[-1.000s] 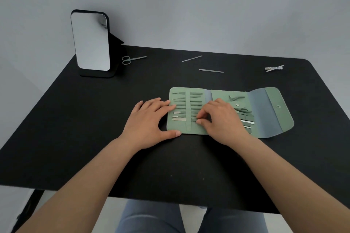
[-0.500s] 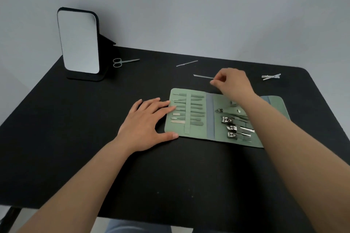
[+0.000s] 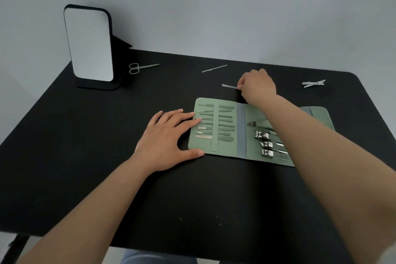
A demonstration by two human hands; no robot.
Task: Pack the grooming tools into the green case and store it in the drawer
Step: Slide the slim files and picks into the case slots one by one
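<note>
Head view: right hand pinches a loose file beyond the open case

The green case [image 3: 225, 148] lies unfolded on the black desk [image 3: 85, 167]. The left hand [image 3: 167, 141] rests flat, fingers [image 3: 184, 117] spread, touching the case's left edge. The right hand [image 3: 257, 87] has its fingers closed on a thin metal file [image 3: 229, 86]. Scissors [image 3: 141, 67] lie beside the mirror [image 3: 89, 43].
</note>
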